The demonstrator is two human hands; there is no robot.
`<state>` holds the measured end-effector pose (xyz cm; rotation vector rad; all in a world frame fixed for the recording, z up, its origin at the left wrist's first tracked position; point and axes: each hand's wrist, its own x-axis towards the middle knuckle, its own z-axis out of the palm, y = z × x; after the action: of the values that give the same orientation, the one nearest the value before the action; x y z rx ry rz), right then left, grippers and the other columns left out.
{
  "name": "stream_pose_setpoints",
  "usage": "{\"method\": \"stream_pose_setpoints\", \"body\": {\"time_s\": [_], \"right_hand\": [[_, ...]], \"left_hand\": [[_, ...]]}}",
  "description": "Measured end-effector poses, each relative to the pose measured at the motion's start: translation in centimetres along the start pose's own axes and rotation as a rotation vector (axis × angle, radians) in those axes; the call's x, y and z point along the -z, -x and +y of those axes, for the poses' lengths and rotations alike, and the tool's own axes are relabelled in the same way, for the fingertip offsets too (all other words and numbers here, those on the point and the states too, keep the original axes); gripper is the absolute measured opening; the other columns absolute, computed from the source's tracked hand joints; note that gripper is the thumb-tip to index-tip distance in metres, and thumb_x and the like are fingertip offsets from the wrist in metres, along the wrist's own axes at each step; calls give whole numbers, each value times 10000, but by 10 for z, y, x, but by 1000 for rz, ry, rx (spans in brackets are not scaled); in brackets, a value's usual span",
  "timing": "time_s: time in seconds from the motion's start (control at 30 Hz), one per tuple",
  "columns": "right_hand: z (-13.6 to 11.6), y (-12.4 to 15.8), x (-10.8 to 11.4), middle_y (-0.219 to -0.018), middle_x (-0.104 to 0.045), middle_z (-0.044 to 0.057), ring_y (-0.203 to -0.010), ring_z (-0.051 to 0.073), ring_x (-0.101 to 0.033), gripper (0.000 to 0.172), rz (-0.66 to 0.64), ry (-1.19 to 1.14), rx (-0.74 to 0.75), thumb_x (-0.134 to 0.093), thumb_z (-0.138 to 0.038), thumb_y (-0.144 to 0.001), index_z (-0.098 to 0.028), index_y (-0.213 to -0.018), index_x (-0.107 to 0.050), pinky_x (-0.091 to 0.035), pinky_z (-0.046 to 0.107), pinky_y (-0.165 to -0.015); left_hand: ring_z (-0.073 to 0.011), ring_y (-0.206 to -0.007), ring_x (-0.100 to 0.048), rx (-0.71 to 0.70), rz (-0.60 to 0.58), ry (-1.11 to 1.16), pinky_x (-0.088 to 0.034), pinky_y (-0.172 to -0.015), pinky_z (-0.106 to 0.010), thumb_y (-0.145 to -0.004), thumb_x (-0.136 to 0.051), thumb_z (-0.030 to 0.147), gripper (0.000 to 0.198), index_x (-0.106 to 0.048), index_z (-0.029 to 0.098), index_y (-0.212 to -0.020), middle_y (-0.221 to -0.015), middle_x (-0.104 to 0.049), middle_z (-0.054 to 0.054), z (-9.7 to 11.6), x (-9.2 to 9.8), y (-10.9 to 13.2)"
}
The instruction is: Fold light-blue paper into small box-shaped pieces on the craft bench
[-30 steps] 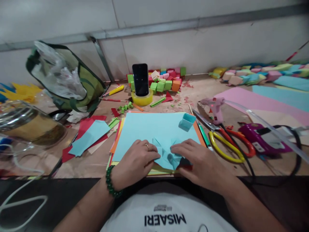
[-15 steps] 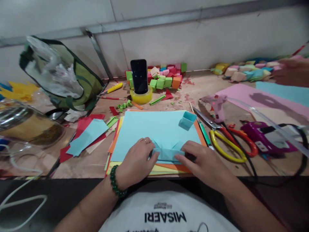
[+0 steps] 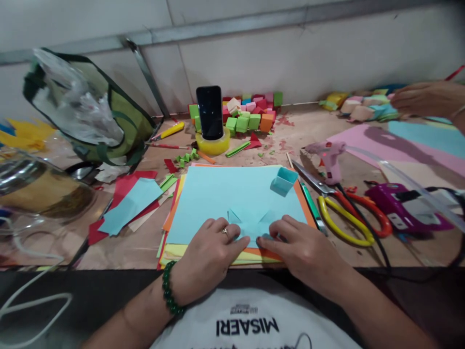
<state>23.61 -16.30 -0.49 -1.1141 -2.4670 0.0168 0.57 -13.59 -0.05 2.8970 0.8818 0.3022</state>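
On the stack of coloured paper sheets (image 3: 214, 191), topped by a light blue one, lies a folded piece of light blue paper (image 3: 250, 224) with two slanted corner flaps raised. My left hand (image 3: 214, 252) is closed on its left end, thumb along the near edge. From the other side my right hand (image 3: 305, 249) grips the right end, its thumb close to the left thumb. My fingers partly cover the near edge. A small open blue paper box (image 3: 285, 180) stands at the stack's upper right corner.
To the right are scissors (image 3: 345, 220), a pink glue gun (image 3: 331, 160) and a purple device (image 3: 403, 206). Paper cubes (image 3: 243, 121) lie behind a phone (image 3: 209, 114) on a tape roll (image 3: 214, 145). Another person's hand (image 3: 425, 99) is at far right.
My thumbs have come together along the folded paper's near edge, and the near part now lies flatter. The other person's hand has moved left over the paper pieces at far right.
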Motion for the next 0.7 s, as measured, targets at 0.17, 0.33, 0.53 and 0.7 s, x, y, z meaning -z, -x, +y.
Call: {"method": "stream_pose_setpoints", "body": {"time_s": [0.17, 0.33, 0.53, 0.7], "right_hand": [[5, 13, 10, -808, -607, 73, -684, 145, -507, 351, -23, -89, -64, -393, -34, -885, -194, -943, -700, -387, 255, -583], [0, 12, 15, -855, -604, 73, -723, 147, -565, 316, -87, -229, -157, -440, -53, -839, -197, -983, -682, -438, 245, -594], [2, -8, 14, -918, -614, 87, -859, 191, -596, 264, 2, -182, -296, -386, -85, -856, -171, -872, -635, -489, 311, -726], [17, -21, 0, -1033, -639, 107, -947, 247, -602, 356, -2, -102, -501, -522, -362, -892, -167, -1183, -582, -489, 381, -807]], "left_hand": [[-234, -890, -494, 45, 1, 63, -410, -732, -393, -841, -475, 77, 296, -628, 216, -1053, -1059, -610, -71, -5, 9, 11], [-240, -975, -512, 195, 110, 180, -440, -840, -411, -870, -475, 140, 220, -654, 183, -989, -1116, -577, -108, -4, 11, 4], [-257, -964, -526, 293, 33, 187, -458, -845, -443, -872, -569, 309, 393, -543, 180, -1243, -1027, -595, -98, -2, 1, -14], [-230, -938, -534, 221, 89, 227, -454, -835, -419, -864, -525, 151, 181, -667, 204, -962, -1001, -594, -80, -3, 1, -13]]}}
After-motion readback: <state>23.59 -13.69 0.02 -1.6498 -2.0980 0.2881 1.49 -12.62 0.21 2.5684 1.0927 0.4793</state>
